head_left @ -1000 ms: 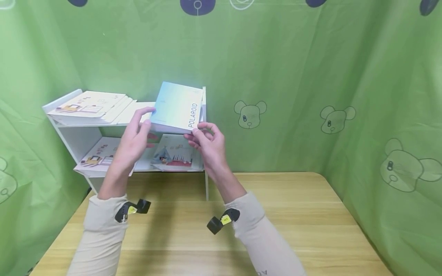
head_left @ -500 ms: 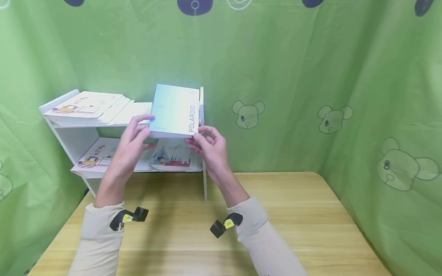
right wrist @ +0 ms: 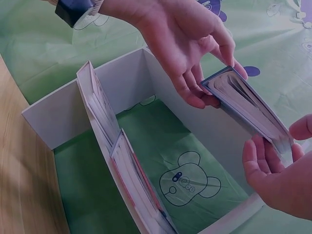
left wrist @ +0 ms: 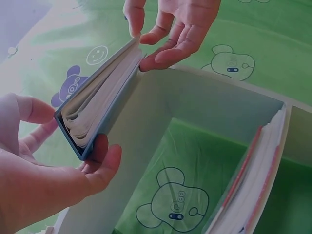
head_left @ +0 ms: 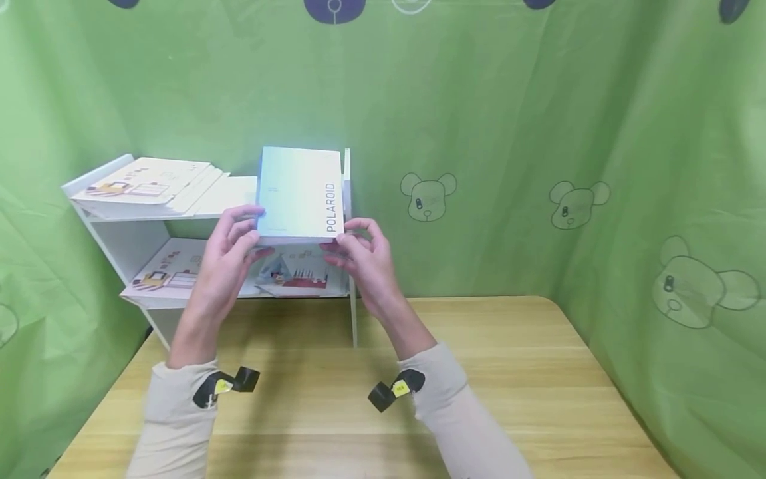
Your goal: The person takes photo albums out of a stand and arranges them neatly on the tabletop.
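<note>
Both hands hold a pale blue photo album [head_left: 299, 189] with POLAROID printed along its right side. It lies nearly flat in front of the shelf's right top end. My left hand [head_left: 224, 263] grips the left front corner, with the thumb at the front edge and fingers below. At the right front corner, my right hand [head_left: 365, 259] pinches the cover between thumb and fingers. In the left wrist view, the album's page edges [left wrist: 95, 97] face the camera between stiff dark blue covers. The right wrist view shows my right hand [right wrist: 282, 170] at the album's lower end.
A white two-tier shelf [head_left: 114, 243] stands on the wooden table [head_left: 479, 379]. Several illustrated books [head_left: 143, 181] are stacked at its top left. Below lie another truck-covered book [head_left: 173, 269] and a book with a tent picture [head_left: 302, 273]. Green curtain [head_left: 491, 120] surrounds the table.
The album has turned from a slant to nearly square with the shelf, shifting slightly left and down. Both hands have moved down with it, keeping their hold.
</note>
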Motion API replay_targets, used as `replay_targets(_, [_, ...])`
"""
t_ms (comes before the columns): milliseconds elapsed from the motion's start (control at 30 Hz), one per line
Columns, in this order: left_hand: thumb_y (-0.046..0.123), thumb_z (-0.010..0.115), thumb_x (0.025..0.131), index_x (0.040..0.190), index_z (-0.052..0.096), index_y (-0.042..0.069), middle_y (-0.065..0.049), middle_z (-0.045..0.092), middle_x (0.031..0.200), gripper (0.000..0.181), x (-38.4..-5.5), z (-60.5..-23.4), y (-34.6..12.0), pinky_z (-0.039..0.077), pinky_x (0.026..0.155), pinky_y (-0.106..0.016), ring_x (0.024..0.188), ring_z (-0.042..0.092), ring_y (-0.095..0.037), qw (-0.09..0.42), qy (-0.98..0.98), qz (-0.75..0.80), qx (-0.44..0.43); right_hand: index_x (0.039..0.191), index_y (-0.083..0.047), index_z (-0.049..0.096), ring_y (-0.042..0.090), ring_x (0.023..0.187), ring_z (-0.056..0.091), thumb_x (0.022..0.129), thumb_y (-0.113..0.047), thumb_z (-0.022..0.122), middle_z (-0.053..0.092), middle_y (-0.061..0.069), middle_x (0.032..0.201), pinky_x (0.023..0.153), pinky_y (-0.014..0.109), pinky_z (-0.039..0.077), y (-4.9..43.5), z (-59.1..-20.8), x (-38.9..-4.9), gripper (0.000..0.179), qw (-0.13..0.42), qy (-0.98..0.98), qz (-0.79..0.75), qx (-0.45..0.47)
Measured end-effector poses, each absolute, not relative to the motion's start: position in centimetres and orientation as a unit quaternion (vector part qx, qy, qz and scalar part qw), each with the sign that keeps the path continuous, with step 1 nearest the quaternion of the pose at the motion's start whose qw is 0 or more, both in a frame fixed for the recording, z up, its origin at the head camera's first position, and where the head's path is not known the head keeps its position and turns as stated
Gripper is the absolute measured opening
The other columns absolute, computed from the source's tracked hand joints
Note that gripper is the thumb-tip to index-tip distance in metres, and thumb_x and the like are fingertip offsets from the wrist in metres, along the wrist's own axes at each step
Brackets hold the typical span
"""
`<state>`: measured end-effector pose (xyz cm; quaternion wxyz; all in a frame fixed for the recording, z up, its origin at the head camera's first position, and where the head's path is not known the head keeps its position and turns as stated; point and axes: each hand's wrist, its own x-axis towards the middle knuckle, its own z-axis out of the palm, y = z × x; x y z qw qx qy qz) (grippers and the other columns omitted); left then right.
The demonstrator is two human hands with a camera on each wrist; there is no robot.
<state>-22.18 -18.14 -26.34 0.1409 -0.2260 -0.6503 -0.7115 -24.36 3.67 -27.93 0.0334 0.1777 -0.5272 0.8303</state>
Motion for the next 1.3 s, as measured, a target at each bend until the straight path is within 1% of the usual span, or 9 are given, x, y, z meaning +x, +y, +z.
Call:
replay_targets(100, [0.006, 0.042, 0.099, 0.133, 0.042, 0.008, -0.021, 0.038, 0.136, 0.034, -22.3, -26.8, -17.9, 0.045, 0.099, -0.041, 0.118, 0.047, -0.033, 0.141, -0.642, -0.718, -0.23, 0.112, -0.004, 0.047, 0.039, 0.102, 0.061, 0.087, 0.001, 0.054, 0.061, 0.021, 0.113, 0.086, 0.041, 0.054, 3.9, -28.0, -24.4, 0.027, 0.038, -0.527, 0.83, 0.176])
replay_targets(200, [0.003, 0.042, 0.098, 0.133, 0.042, 0.005, -0.022, 0.038, 0.134, 0.035, -22.3, -27.2, -17.7, 0.048, 0.097, -0.037, 0.117, 0.047, -0.033, 0.142, -0.629, -0.727, -0.236, 0.114, -0.003, 0.046, 0.036, 0.102, 0.062, 0.086, 0.001, 0.056, 0.06, 0.021, 0.114, 0.088, 0.04, 0.054, 4.1, -28.1, -24.5, 0.03, 0.034, -0.523, 0.833, 0.176])
replay_targets(467, [-0.001, 0.043, 0.097, 0.133, 0.042, 0.002, -0.023, 0.037, 0.134, 0.036, -22.1, -28.4, -17.4, 0.042, 0.104, -0.037, 0.122, 0.043, -0.035, 0.139, -0.606, -0.739, -0.259, 0.115, -0.002, 0.047, 0.033, 0.104, 0.061, 0.086, 0.005, 0.053, 0.06, 0.02, 0.116, 0.09, 0.038, 0.053, 4.6, -28.5, -24.4, 0.031, 0.037, -0.519, 0.836, 0.176])
replay_targets(567, [-0.001, 0.044, 0.097, 0.133, 0.042, 0.001, -0.023, 0.037, 0.135, 0.037, -21.9, -28.8, -17.5, 0.04, 0.105, -0.036, 0.125, 0.041, -0.034, 0.136, -0.604, -0.74, -0.261, 0.118, -0.004, 0.047, 0.033, 0.105, 0.061, 0.086, 0.006, 0.053, 0.059, 0.021, 0.117, 0.091, 0.039, 0.052, 4.7, -28.8, -24.4, 0.034, 0.042, -0.52, 0.833, 0.184])
replay_targets(733, [-0.001, 0.045, 0.097, 0.136, 0.041, 0.001, -0.024, 0.038, 0.136, 0.04, -21.1, -29.2, -18.4, 0.04, 0.105, -0.032, 0.123, 0.044, -0.032, 0.138, -0.607, -0.737, -0.265, 0.123, -0.008, 0.047, 0.033, 0.104, 0.061, 0.086, 0.005, 0.055, 0.057, 0.021, 0.119, 0.09, 0.04, 0.053, 4.3, -29.2, -24.0, 0.04, 0.045, -0.529, 0.823, 0.203])
replay_targets(867, [-0.004, 0.044, 0.096, 0.139, 0.038, 0.002, -0.022, 0.035, 0.14, 0.043, -20.6, -29.4, -18.9, 0.042, 0.103, -0.03, 0.121, 0.045, -0.03, 0.127, -0.613, -0.728, -0.279, 0.126, -0.011, 0.047, 0.033, 0.102, 0.062, 0.085, 0.006, 0.054, 0.056, 0.022, 0.116, 0.088, 0.041, 0.054, 4.1, -29.6, -23.7, 0.045, 0.05, -0.543, 0.812, 0.207])
replay_targets(1000, [-0.004, 0.043, 0.096, 0.14, 0.036, 0.002, -0.021, 0.032, 0.142, 0.045, -20.4, -29.6, -19.2, 0.042, 0.103, -0.029, 0.124, 0.042, -0.031, 0.115, -0.619, -0.72, -0.293, 0.129, -0.013, 0.046, 0.034, 0.1, 0.062, 0.085, 0.009, 0.053, 0.055, 0.023, 0.115, 0.086, 0.042, 0.054, 4.3, -30.0, -23.4, 0.049, 0.053, -0.548, 0.805, 0.221])
replay_targets(1167, [-0.002, 0.046, 0.096, 0.142, 0.036, 0.004, -0.017, 0.031, 0.146, 0.047, -19.8, -29.8, -19.9, 0.043, 0.101, -0.025, 0.128, 0.041, -0.03, 0.117, -0.653, -0.69, -0.29, 0.133, -0.016, 0.044, 0.034, 0.101, 0.062, 0.087, 0.009, 0.052, 0.054, 0.023, 0.116, 0.087, 0.042, 0.054, 4.4, -30.1, -22.9, 0.053, 0.046, -0.553, 0.794, 0.248])
replay_targets(1300, [-0.003, 0.049, 0.094, 0.143, 0.035, 0.007, -0.012, 0.027, 0.15, 0.052, -19.3, -30.0, -20.7, 0.044, 0.099, -0.023, 0.131, 0.037, -0.031, 0.114, -0.683, -0.663, -0.284, 0.135, -0.019, 0.045, 0.033, 0.099, 0.063, 0.086, 0.008, 0.053, 0.055, 0.023, 0.113, 0.087, 0.041, 0.054, 4.4, -30.4, -22.5, 0.056, 0.041, -0.569, 0.781, 0.254])
